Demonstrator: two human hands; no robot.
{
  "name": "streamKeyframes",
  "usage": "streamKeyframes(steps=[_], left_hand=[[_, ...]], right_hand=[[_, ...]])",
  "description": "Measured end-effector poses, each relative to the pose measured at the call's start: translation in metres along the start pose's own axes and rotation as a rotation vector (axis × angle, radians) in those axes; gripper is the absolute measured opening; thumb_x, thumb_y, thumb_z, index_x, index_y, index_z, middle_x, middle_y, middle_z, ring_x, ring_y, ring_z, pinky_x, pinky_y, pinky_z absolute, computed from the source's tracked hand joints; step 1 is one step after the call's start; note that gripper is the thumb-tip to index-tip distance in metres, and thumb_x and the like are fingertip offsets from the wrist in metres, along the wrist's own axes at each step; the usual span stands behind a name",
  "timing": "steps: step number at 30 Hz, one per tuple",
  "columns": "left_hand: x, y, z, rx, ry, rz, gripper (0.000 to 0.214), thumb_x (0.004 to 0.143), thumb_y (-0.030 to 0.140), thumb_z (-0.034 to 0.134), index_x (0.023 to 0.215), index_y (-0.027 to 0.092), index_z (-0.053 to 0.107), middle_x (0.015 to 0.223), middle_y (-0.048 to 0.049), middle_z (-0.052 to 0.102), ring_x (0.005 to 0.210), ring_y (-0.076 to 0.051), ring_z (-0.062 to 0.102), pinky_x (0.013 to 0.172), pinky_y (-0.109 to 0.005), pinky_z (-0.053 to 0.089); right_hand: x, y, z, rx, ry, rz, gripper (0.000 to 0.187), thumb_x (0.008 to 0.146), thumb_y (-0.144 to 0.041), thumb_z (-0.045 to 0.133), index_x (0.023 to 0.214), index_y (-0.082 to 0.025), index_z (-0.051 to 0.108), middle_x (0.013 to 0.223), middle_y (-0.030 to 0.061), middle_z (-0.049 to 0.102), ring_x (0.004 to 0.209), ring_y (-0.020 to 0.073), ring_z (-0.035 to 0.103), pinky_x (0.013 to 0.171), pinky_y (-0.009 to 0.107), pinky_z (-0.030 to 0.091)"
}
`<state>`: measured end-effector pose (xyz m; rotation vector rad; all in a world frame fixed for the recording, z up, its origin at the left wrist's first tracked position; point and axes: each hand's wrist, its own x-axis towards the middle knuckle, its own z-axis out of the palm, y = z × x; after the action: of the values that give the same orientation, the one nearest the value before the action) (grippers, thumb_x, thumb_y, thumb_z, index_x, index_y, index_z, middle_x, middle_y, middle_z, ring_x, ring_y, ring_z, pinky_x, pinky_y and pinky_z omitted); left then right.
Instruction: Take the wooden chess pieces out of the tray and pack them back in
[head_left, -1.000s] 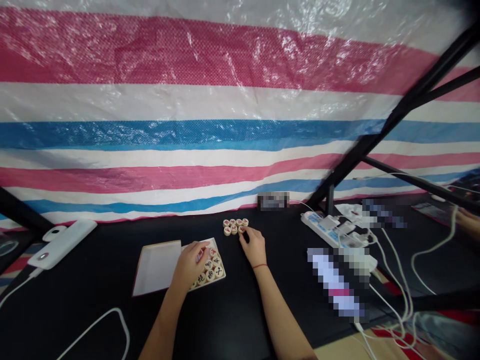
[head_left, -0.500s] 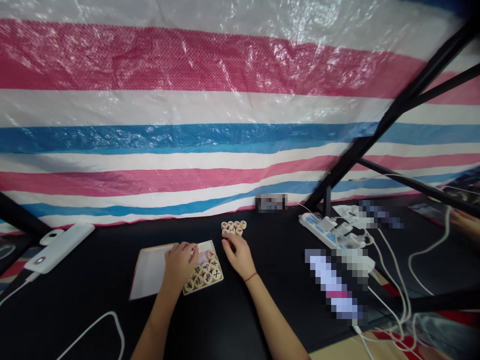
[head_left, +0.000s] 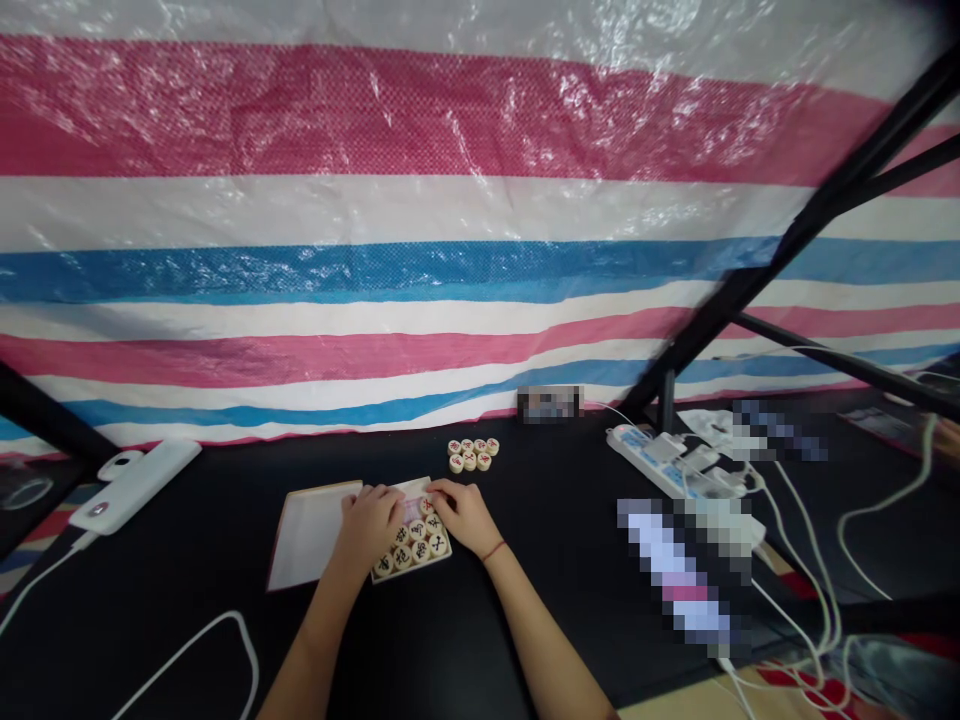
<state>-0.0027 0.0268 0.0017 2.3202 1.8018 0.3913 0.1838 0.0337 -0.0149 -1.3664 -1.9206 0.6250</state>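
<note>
Both hands work at the pieces now: the left hand [head_left: 367, 525] and right hand [head_left: 465, 518] press on a shallow tray [head_left: 412, 579], fingers curved and close together, any pinch hidden. Xiangqi pieces [head_left: 420, 548] lie just below the fingertips, a small group of pieces [head_left: 472, 455] beyond them; the next move calls for a clear pinch on one piece

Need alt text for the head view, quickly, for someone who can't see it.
Seen from the head camera, the left hand and right hand are at a small square tray of round wooden Chinese chess pieces. A small cluster of matching pieces lies beyond it on a black tabletop, with a power strip to the right.
</note>
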Motion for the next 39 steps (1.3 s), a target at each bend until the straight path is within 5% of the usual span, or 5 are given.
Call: streamKeyframes(steps=[14, 21, 29, 36, 39], left_hand=[[0.007, 0.040, -0.001, -0.129, 0.002, 0.002, 0.022, 0.087, 0.031, 0.049, 0.078, 0.022, 0.068, 0.085, -0.0040, 0.071, 0.090, -0.024, 0.063, 0.080, -0.036, 0.037], [0.008, 0.038, -0.008, -0.315, 0.104, -0.190, 0.023, 0.085, 0.039, 0.051, 0.091, 0.024, 0.067, 0.084, -0.0015, 0.072, 0.085, -0.019, 0.064, 0.082, -0.033, 0.040], [0.003, 0.026, 0.001, -0.726, 0.200, -0.152, 0.030, 0.081, 0.048, 0.053, 0.090, 0.022, 0.065, 0.086, -0.0022, 0.071, 0.080, -0.018, 0.066, 0.075, -0.029, 0.051], [0.007, 0.005, 0.019, -1.088, 0.354, -0.205, 0.036, 0.079, 0.048, 0.061, 0.101, 0.019, 0.063, 0.107, -0.0089, 0.068, 0.098, -0.020, 0.066, 0.089, -0.035, 0.052], [0.010, 0.000, 0.023, -1.139, 0.388, -0.236, 0.039, 0.075, 0.045, 0.065, 0.104, 0.018, 0.063, 0.107, -0.0098, 0.067, 0.096, -0.020, 0.066, 0.088, -0.034, 0.053]], right_hand=[[-0.001, 0.005, 0.003, 0.111, 0.003, 0.029, 0.031, 0.085, -0.016, 0.042, 0.093, -0.023, 0.071, 0.088, 0.0002, 0.073, 0.074, 0.0153, 0.066, 0.079, 0.028, 0.047], [-0.004, -0.005, -0.003, 0.180, 0.139, -0.107, 0.028, 0.074, -0.014, 0.055, 0.099, -0.021, 0.066, 0.096, 0.0043, 0.069, 0.082, 0.0173, 0.060, 0.074, 0.029, 0.047], [-0.008, -0.013, -0.004, 0.134, 0.270, -0.151, 0.026, 0.077, -0.019, 0.058, 0.103, -0.022, 0.064, 0.101, 0.0060, 0.066, 0.092, 0.0192, 0.060, 0.084, 0.033, 0.048], [-0.015, 0.045, -0.031, -0.054, 0.631, 0.202, 0.031, 0.079, -0.031, 0.053, 0.104, -0.016, 0.062, 0.094, 0.0096, 0.065, 0.078, 0.0201, 0.059, 0.074, 0.034, 0.048], [-0.018, 0.068, -0.041, -0.180, 0.613, 0.324, 0.026, 0.077, -0.033, 0.052, 0.093, -0.017, 0.063, 0.085, 0.0074, 0.066, 0.074, 0.0209, 0.057, 0.072, 0.033, 0.045]])
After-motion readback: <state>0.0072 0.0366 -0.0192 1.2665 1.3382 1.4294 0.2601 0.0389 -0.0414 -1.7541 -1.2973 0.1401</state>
